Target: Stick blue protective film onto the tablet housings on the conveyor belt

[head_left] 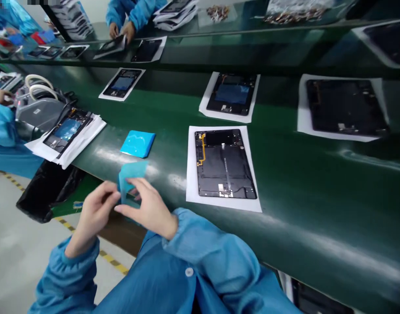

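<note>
A thin blue film [134, 169] is held upright to the left of the near tablet shell [224, 163], at the edge of the tabletop [285, 183]. Its left side is pinched by the left hand [97, 209]. The film is met by the fingers of the right hand [150, 207], but whether it is gripped there cannot be told. Both hands are probably needed because so limp a sheet is hard to control from one side. Left of the shell, beyond the film, a blue packet [137, 144] is laid within easy reach. The shell is placed inner side up on white paper [226, 206], presumably to spare its back from scratches and leave its parts accessible. Beyond it, a second shell [230, 93] is similarly bedded; well to its left, a grey machine [41, 112] is placed.
</note>
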The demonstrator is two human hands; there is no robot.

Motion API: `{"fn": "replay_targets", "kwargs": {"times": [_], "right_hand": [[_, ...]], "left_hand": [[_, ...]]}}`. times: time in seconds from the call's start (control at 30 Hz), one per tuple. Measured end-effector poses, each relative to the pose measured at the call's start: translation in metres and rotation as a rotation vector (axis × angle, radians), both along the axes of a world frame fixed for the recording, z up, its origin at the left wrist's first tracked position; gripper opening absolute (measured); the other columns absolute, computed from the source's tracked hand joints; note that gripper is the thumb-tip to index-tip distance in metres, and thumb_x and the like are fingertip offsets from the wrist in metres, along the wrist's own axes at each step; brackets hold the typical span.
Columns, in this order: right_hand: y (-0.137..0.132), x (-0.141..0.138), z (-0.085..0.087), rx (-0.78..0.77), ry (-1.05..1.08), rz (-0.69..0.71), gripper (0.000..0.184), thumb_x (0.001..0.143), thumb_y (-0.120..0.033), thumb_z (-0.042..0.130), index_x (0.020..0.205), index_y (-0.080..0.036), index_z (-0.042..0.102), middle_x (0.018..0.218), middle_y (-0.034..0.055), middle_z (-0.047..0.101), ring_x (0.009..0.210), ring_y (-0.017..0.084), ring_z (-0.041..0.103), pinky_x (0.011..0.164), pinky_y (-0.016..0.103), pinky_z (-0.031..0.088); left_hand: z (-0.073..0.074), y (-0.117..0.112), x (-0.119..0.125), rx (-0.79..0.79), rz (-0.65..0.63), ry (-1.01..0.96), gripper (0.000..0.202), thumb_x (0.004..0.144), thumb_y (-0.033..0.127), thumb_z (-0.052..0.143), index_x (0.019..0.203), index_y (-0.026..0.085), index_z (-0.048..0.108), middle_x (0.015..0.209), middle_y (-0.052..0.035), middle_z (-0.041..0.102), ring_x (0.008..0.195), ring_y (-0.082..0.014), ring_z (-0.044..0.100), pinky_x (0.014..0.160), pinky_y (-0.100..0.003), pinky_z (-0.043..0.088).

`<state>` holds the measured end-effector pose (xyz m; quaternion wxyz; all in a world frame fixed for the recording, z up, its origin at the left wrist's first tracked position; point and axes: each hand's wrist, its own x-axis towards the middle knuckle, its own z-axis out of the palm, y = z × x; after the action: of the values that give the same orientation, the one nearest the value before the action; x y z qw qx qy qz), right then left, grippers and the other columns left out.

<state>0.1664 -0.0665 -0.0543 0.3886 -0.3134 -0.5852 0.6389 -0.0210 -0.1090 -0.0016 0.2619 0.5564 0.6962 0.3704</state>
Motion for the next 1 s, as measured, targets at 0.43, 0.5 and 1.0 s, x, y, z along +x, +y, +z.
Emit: {"fn": "replay_targets", "kwargs": {"times": [0.43, 0.5, 1.0], "right_hand": [[-0.071, -0.074, -0.121, -0.240, -0.105, 0.461, 0.027, 0.093, -0.045, 0.083, 0.103, -0.021, 0.076, 0.095, -0.0009, 0.077, 0.084, 0.018, 0.072, 0.081, 0.035, 0.062], [-0.070, -0.074, -0.132, -0.257, -0.137, 0.484, 0.032, 0.102, -0.047, 0.076, 0.107, -0.016, 0.075, 0.101, 0.0029, 0.076, 0.088, 0.019, 0.073, 0.083, 0.036, 0.063], [-0.046, -0.063, -0.158, -0.508, -0.155, 0.503, 0.033, 0.105, -0.043, 0.074, 0.121, -0.014, 0.073, 0.113, 0.0051, 0.074, 0.094, 0.020, 0.074, 0.081, 0.035, 0.066]], "left_hand": [[-0.131, -0.125, -0.038, -0.377, 0.329, -0.328, 0.038, 0.089, 0.059, 0.080, 0.085, 0.023, 0.069, 0.080, -0.0002, 0.065, 0.076, -0.0179, 0.061, 0.071, -0.032, 0.054], [-0.146, -0.124, -0.039, -0.433, 0.341, -0.341, 0.035, 0.100, 0.054, 0.074, 0.100, 0.019, 0.071, 0.095, -0.0028, 0.070, 0.083, -0.0167, 0.066, 0.077, -0.033, 0.060], [-0.186, -0.098, -0.041, -0.668, 0.338, -0.303, 0.037, 0.107, 0.044, 0.070, 0.135, 0.019, 0.069, 0.138, -0.0114, 0.070, 0.118, -0.0250, 0.072, 0.102, -0.046, 0.065]]}}
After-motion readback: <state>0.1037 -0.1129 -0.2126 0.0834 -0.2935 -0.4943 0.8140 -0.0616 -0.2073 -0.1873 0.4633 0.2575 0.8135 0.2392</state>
